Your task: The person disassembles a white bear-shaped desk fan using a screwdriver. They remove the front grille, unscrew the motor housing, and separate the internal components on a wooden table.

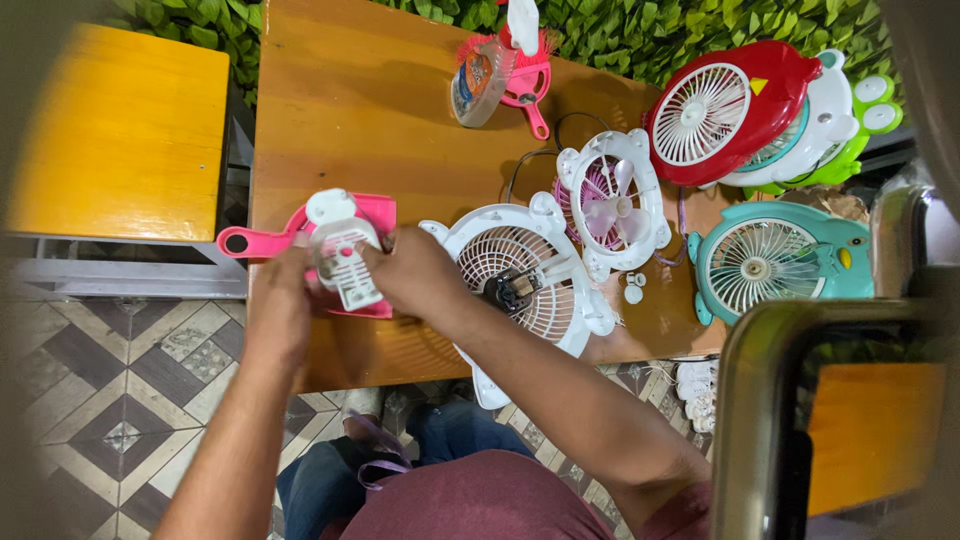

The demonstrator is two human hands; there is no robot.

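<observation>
Both my hands hold a small white slotted plastic fan part (343,252) above a pink dustpan (262,240) at the wooden table's (370,110) front left edge. My left hand (282,300) grips the part from the left. From the right, my right hand (412,268) pinches it with the fingertips. Just right of my right hand lies an opened white fan housing (520,275), its grille up and a dark motor showing in the middle. Behind it stands a white fan frame with pink blades (612,200).
A teal fan (770,260) lies at the right edge, with a red fan (725,110) stacked on white and green ones behind it. A pink brush and a bottle (495,70) sit at the back. A yellow bench (120,130) is left, a chair frame (800,400) right.
</observation>
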